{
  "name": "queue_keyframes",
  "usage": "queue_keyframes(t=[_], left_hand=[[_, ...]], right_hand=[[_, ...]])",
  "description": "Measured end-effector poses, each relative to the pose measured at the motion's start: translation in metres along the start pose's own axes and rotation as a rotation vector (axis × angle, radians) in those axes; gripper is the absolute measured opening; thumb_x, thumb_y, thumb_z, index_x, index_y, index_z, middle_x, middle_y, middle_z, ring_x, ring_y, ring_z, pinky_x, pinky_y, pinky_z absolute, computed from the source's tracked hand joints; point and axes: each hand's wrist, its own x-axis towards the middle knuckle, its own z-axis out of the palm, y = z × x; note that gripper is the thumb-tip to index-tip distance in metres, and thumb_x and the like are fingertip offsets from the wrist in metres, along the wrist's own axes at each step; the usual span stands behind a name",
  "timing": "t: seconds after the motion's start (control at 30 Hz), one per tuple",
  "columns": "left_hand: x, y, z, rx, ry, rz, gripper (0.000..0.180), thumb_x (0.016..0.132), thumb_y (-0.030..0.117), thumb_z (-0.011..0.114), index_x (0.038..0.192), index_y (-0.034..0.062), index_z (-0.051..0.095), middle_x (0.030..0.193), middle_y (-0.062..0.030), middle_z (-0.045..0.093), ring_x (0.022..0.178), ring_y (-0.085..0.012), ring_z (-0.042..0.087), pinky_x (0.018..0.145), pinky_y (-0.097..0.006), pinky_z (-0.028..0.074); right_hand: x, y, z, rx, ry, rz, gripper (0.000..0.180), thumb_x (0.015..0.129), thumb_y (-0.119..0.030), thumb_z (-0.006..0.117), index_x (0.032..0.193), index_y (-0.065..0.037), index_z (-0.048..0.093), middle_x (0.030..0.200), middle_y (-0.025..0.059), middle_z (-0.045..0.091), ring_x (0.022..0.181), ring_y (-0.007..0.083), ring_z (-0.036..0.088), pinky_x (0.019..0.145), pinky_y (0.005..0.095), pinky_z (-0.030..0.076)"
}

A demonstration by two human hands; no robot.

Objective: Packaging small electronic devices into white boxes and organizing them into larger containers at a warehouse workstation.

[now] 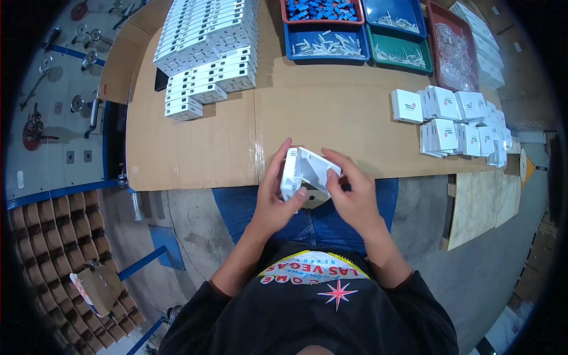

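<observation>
An opened white box [290,176], gripped by the left hand [273,204] and the right hand [358,198], is over the lap at the near edge of the cardboard-covered table [319,112]; beyond sit stacked white units [207,38] and plastic trays [324,58].

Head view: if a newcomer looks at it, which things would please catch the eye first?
Probably the white case first, held partly open between the left hand and the right hand, near the middle. Then the big stack of white boxes at the upper left may draw the eye, and the heap of bright blue pieces at the top edge, slightly right of the middle.
</observation>
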Motion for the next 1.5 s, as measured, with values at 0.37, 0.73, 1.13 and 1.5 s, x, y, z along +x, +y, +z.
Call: queue_keyframes(t=[0.37, 0.73, 1.13, 1.5], left_hand=[[0.043, -0.055, -0.022, -0.343, 0.273, -0.615, 0.05, 0.101, 0.022, 0.046, 0.145, -0.0012, 0.052, 0.12, -0.012, 0.071, 0.106, -0.0211, 0.072, 0.092, -0.034, 0.058], [0.081, -0.076, -0.009, 0.516, 0.065, -0.033, 0.112, 0.075, 0.006, 0.089, 0.159, 0.0028, 0.016, 0.128, -0.0171, 0.063, 0.115, -0.0276, 0.067, 0.095, -0.037, 0.057], [0.088, -0.079, -0.018, 1.158, 0.022, 0.028, 0.121, 0.065, 0.055, 0.091, 0.156, -0.0015, 0.036, 0.158, -0.0192, 0.036, 0.149, -0.0355, 0.031, 0.121, -0.051, 0.023], [0.077, -0.091, -0.027, 1.29, 0.028, 0.117, 0.106, 0.077, 0.063, 0.079, 0.154, 0.0, 0.041, 0.161, -0.0196, 0.036, 0.154, -0.0349, 0.027, 0.123, -0.054, 0.02]], right_hand=[[0.046, 0.085, -0.013, 0.351, 0.246, 0.1, 0.026, 0.101, -0.003, 0.065, 0.126, 0.003, 0.063, 0.104, 0.0063, 0.07, 0.093, 0.0095, 0.065, 0.082, 0.0251, 0.053], [0.099, 0.15, -0.018, 0.073, 0.474, 0.036, 0.032, 0.097, -0.009, 0.07, 0.127, -0.001, 0.064, 0.096, 0.012, 0.072, 0.083, 0.0181, 0.069, 0.075, 0.0313, 0.054], [0.098, 0.155, -0.022, -0.383, 0.543, -0.115, 0.033, 0.091, -0.011, 0.071, 0.121, 0.0, 0.066, 0.126, 0.0173, 0.061, 0.119, 0.0367, 0.056, 0.101, 0.0436, 0.047], [0.056, 0.154, -0.035, -0.191, 0.458, -0.149, 0.008, 0.098, -0.007, 0.066, 0.098, 0.0, 0.06, 0.103, 0.0112, 0.067, 0.093, 0.0231, 0.065, 0.081, 0.0321, 0.052]])
